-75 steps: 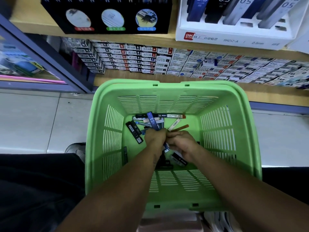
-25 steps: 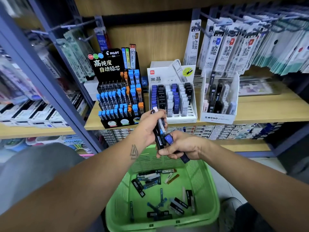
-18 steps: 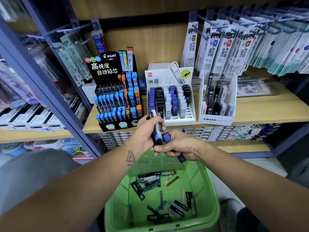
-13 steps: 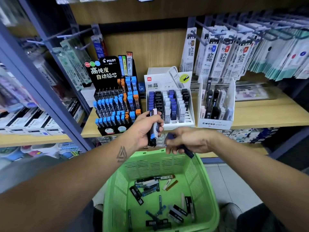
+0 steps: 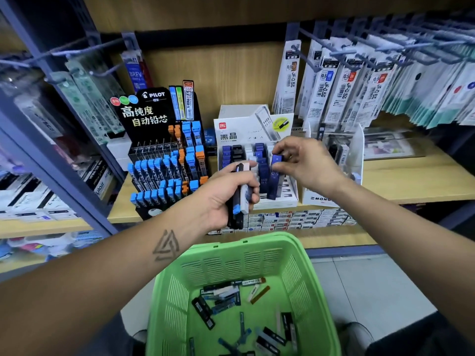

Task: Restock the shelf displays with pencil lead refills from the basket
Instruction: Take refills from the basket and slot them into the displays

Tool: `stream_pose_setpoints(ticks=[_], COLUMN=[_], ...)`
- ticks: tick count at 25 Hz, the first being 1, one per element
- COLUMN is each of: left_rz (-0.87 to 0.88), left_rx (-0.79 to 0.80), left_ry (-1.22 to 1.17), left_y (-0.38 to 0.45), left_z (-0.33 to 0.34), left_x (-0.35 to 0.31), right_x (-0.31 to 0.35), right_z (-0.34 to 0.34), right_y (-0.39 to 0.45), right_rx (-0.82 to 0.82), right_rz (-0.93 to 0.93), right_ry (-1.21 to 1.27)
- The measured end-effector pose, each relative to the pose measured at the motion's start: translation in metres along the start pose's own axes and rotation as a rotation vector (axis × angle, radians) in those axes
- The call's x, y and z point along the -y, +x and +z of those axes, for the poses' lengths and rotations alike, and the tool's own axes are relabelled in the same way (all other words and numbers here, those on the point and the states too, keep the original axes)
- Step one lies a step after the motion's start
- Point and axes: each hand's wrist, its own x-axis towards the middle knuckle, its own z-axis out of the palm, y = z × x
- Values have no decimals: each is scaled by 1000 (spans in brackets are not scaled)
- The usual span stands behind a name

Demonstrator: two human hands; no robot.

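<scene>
Only the head cam to go on, so: right hand (image 5: 305,165) is pinching a dark blue refill (image 5: 275,176) by its top end, fingers curled on the cap, and the case is standing roughly upright over the white display (image 5: 257,140), bottom end down among the blue rows. Can't tell if it's already seated in a slot or just hovering over one, the hand blocks that bit. Left hand (image 5: 226,194) is wrapped around a bundle (image 5: 240,196) of several more refills, black + white + blue mixed, held just in front of the display's lower edge. Rest of the stock lies loose in the green basket (image 5: 321,291) below, between the person's arms, prob a dozen or more pcs. What could go wrong imo: the slots are tight and the neighbors stand close, so coming in tilted could knock the next case over or push a row back. Pinching only the cap means it could pivot or slip, and if it drops it may miss the basket and hit the floor tiles. The bundle is a mixed fistful, so loosening the grip to free one could spill the others. Also easy to sort wrong, the black Pilot rack (image 5: 164,163) sits right beside and the colors look similar, so check HB/0.5 labels b4 slotting.
</scene>
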Motion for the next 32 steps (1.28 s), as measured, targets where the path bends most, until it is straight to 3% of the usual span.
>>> stream_pose_setpoints(ticks=[6,19,23,25,28,30,32], left_rz=[-66,-111,-120,-124,-130,-127,-108], left_rx=[11,-37,6,22,25,32,51], left_ry=[-54,-172,-178,-151,-152,-153,-124], left_y=[0,-6,-6,-7,-5,-5,-7], left_z=[-3,-6,-6,-4,-2,0,2], left_x=[-5,-3,-3,-3,-3,-5,-6], right_x=[-5,-8,-7,-4,11,23,26], right_z=[16,23,25,21,18,16,14], right_y=[1,-2,-5,-4,-5,-8,-9], right_rx=[-5,9,84,73,12,68,128], right_rz=[-126,-123,-318,-315,-107,53,137], right_ry=[-198,-236,-420,-449,-37,291,356])
